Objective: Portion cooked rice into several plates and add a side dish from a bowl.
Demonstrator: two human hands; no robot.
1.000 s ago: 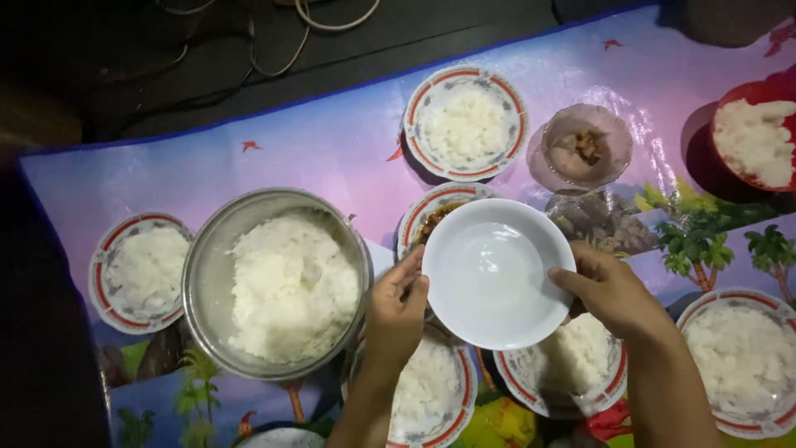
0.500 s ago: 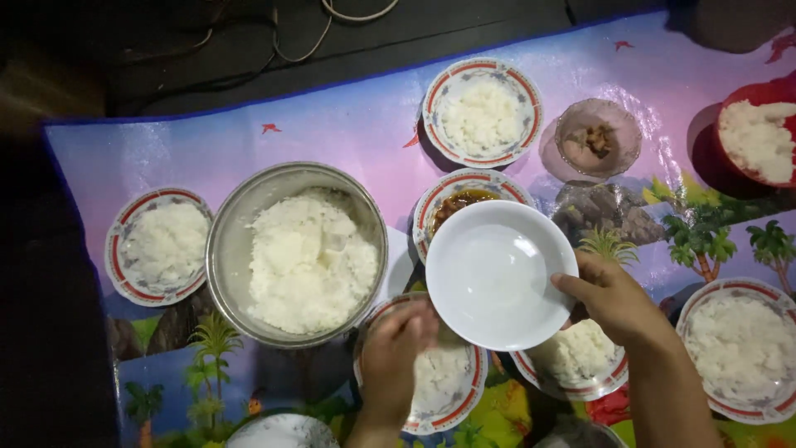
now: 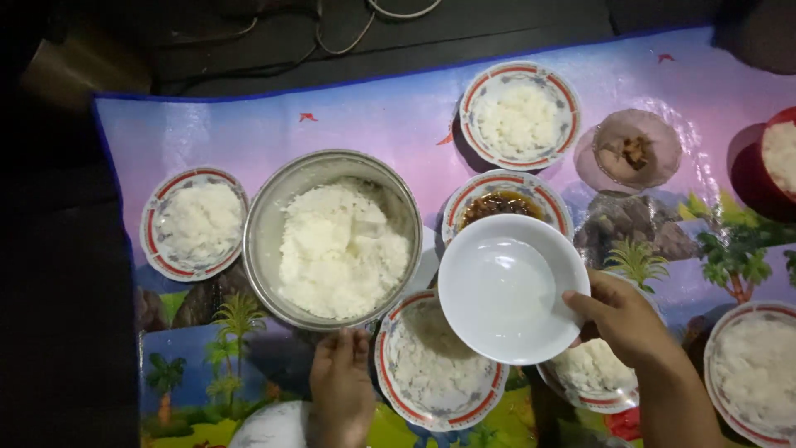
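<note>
Head view, and the left hand (image 3: 340, 394) is off the white bowl (image 3: 512, 287) now: a second ago it gripped the bowl's left rim, half a second ago it was sliding down over a rice plate, and here it lies low on the mat, just below the steel pot (image 3: 336, 238), fingers loosely spread, grip holding nothing. The right hand (image 3: 623, 319) keeps the empty bowl up alone, thumb over the right rim, fingers under, grip closed on it. The bowl hangs above the spread, covering part of the near rice plate (image 3: 435, 373) below it and the lower edge of the dish of brown sauce (image 3: 502, 202) behind it. The whole scene has slid right since the earlier shots. Around: the pot is heaped with white rice, with a red-rimmed rice plate (image 3: 196, 223) to its left and another rice plate (image 3: 520, 115) at the top. A small glass dish (image 3: 637, 148) of brown bits sits right of that. The right wrist hides much of a further rice plate (image 3: 590, 373). All rest on a printed mat (image 3: 365, 124) with palm trees.
</note>
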